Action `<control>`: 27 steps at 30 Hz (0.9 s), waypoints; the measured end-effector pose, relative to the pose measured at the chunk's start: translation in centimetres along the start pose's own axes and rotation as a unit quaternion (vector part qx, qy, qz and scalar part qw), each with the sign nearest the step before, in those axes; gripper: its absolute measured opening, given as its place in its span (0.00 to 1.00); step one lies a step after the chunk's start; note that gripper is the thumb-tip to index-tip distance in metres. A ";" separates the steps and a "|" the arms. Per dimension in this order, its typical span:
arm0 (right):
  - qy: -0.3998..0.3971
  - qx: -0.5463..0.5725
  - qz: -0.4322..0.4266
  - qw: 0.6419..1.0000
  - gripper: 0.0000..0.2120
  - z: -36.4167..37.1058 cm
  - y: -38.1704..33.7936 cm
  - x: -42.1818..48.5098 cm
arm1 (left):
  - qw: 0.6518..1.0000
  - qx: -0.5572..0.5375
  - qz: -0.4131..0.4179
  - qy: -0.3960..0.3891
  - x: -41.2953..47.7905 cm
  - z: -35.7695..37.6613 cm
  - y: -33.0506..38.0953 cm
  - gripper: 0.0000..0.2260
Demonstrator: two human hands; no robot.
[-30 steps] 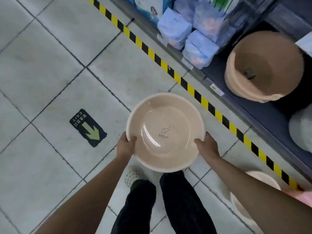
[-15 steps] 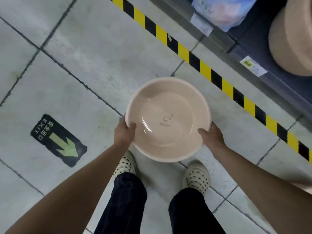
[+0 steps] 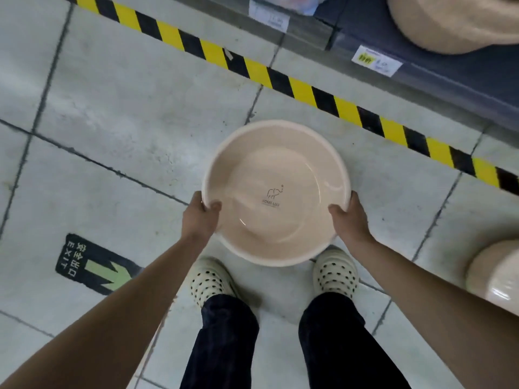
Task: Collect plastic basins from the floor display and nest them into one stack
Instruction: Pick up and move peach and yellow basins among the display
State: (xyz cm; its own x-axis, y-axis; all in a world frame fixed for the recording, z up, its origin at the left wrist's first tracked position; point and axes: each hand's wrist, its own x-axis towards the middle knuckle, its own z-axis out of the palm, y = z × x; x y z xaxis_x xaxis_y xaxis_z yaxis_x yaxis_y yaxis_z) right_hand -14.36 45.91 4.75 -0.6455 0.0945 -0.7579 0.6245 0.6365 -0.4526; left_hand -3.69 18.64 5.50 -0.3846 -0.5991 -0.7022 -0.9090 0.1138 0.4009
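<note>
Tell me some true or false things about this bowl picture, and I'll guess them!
1. The left hand and the right hand both grip the rim of the peach basin. True.
2. The basin is full of water. False: it is empty, with an elephant logo printed on its bottom.
3. The stripes along the shelf are red and white. False: the floor tape is yellow and black.
4. There is an exit sticker with a green arrow. True.
5. The person is barefoot. False: they wear cream clogs with holes.
</note>
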 end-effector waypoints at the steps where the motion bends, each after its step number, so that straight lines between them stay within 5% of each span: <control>1: 0.008 0.013 0.004 1.000 0.21 -1.5 0.1 -1.1 | 1.000 -0.001 0.012 -0.006 -1.3 -0.2 1.4 0.09; 13: 0.177 0.226 0.120 0.950 0.22 -22.8 7.9 -15.7 | 0.961 0.150 0.192 -0.130 -19.7 7.5 20.1 0.11; 27: 0.339 0.438 0.261 0.791 0.19 -37.7 26.6 -24.2 | 0.821 0.344 0.367 -0.272 -39.3 32.0 30.9 0.08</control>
State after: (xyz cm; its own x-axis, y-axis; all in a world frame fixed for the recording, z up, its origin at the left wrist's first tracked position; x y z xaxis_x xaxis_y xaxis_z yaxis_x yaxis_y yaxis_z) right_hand 1.27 89.43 28.78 -0.1009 0.7471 -0.6570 0.7575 -0.3705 -0.5376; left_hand -21.77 71.05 26.72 -0.7140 0.2509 -0.6537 -0.2048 0.8179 0.5376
